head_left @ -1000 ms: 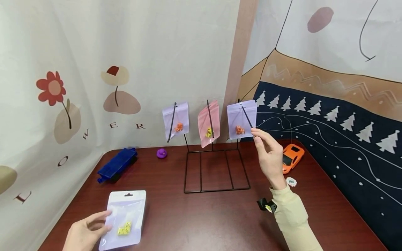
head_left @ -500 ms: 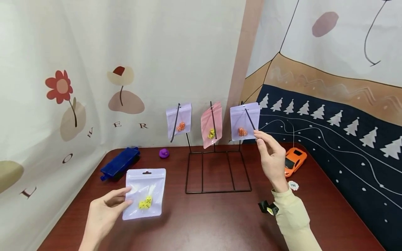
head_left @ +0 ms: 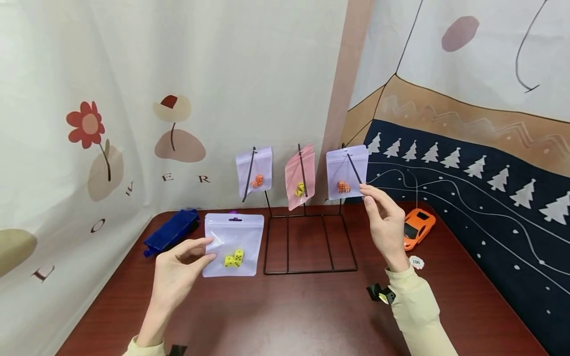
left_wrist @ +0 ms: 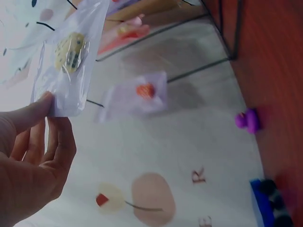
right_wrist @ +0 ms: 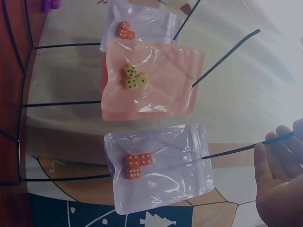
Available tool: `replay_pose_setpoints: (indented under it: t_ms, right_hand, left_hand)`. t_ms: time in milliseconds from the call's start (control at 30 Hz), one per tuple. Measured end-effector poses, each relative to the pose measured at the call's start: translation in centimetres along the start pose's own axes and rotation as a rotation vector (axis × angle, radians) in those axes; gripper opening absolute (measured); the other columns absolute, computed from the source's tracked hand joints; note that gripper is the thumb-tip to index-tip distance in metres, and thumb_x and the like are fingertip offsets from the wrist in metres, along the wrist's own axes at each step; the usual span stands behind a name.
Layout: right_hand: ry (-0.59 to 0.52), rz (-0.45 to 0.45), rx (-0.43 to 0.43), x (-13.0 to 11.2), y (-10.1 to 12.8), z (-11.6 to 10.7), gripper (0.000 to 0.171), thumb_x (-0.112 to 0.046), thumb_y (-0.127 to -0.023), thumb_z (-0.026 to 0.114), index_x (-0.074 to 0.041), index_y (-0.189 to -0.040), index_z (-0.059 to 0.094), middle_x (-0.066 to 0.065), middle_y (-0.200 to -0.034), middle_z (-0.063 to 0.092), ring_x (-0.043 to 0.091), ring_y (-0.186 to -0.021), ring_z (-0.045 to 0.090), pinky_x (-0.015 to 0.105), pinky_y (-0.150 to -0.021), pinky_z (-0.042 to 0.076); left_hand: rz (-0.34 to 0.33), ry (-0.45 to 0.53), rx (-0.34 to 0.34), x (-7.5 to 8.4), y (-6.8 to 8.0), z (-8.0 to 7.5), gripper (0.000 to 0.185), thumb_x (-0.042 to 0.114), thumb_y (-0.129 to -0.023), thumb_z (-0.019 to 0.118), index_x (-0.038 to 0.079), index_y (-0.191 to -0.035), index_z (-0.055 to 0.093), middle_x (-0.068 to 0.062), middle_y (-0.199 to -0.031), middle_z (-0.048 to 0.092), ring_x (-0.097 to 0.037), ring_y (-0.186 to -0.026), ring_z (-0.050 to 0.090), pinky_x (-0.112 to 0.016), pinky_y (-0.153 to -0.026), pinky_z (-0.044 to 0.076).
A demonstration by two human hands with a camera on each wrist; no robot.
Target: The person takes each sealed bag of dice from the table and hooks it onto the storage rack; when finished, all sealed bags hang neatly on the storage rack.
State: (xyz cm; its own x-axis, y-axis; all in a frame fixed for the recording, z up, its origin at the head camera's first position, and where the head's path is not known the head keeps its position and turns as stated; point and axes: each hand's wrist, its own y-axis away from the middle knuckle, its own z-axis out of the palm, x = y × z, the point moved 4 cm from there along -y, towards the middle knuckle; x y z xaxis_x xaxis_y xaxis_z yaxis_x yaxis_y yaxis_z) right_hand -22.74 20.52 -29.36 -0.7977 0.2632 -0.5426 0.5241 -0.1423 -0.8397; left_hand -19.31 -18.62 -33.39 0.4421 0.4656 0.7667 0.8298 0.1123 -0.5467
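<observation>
My left hand [head_left: 175, 269] pinches the left edge of a clear-fronted purple zip bag [head_left: 249, 235] holding yellow dice [head_left: 234, 258]. The bag is held upright above the table, left of a black wire display rack [head_left: 310, 272]. From the rack's prongs hang a purple bag [head_left: 242, 165] with orange dice on the left, a pink bag [head_left: 294, 173] with yellow dice in the middle, and another purple bag [right_wrist: 165, 179] with orange dice on the right. With thumb and fingers, my right hand [head_left: 386, 225] pinches the tip of the right prong [right_wrist: 232, 152].
A blue toy trailer [head_left: 172, 231] lies at the back left, and a purple rubber duck [left_wrist: 248, 120] is mostly behind the held bag in the head view. An orange toy car [head_left: 418, 228] and a white chip marked 100 [head_left: 416, 262] lie at the right.
My left hand has raised the purple bag with yellow dice off the table area and carried it right and forward, toward the rack. My right hand stays at the prong tip.
</observation>
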Motion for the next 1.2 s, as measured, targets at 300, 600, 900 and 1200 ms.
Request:
replay_pose_setpoints:
  t_ms: [300, 600, 900, 1200]
  right_hand:
    - [-0.021, -0.003, -0.006, 0.1, -0.1, 0.2, 0.023, 0.020, -0.087, 0.051, 0.017, -0.107, 0.062, 0.032, -0.113, 0.059, 0.019, -0.108, 0.058, 0.022, -0.090, 0.047]
    - [-0.030, -0.005, -0.003, 0.3, -0.2, 0.1, 0.023, 0.020, -0.087, 0.051, 0.017, -0.107, 0.061, 0.032, -0.112, 0.059, 0.018, -0.107, 0.058, 0.020, -0.088, 0.047]
    - [-0.011, 0.004, -0.001, 0.3, 0.0, -0.1, 0.022, 0.019, -0.087, 0.051, 0.017, -0.107, 0.062, 0.031, -0.113, 0.059, 0.020, -0.108, 0.058, 0.022, -0.090, 0.048]
    - [-0.020, -0.003, -0.001, 0.4, -0.1, -0.1, 0.022, 0.020, -0.087, 0.051, 0.018, -0.106, 0.061, 0.032, -0.113, 0.059, 0.017, -0.106, 0.058, 0.020, -0.087, 0.048]
  left_hand:
    - [0.041, 0.047, 0.040, 0.8, -1.2, 1.6, 0.033, -0.009, -0.070, 0.079, 0.005, -0.099, 0.074, -0.009, -0.079, 0.070, -0.009, -0.072, 0.061, -0.015, -0.051, 0.047]
    - [0.004, 0.048, 0.081, 2.5, -1.8, 2.3, 0.029, -0.013, -0.070, 0.077, -0.003, -0.097, 0.073, -0.018, -0.077, 0.069, -0.005, -0.069, 0.060, -0.011, -0.052, 0.047]
    - [-0.027, 0.057, 0.088, 3.6, -2.2, 2.7, 0.028, -0.014, -0.071, 0.076, -0.006, -0.097, 0.071, -0.022, -0.079, 0.068, -0.008, -0.068, 0.061, -0.012, -0.055, 0.049]
    - [-0.050, 0.073, 0.094, 3.2, -3.0, 3.3, 0.027, -0.012, -0.073, 0.076, -0.006, -0.099, 0.071, -0.022, -0.081, 0.068, -0.009, -0.069, 0.062, -0.013, -0.052, 0.048]
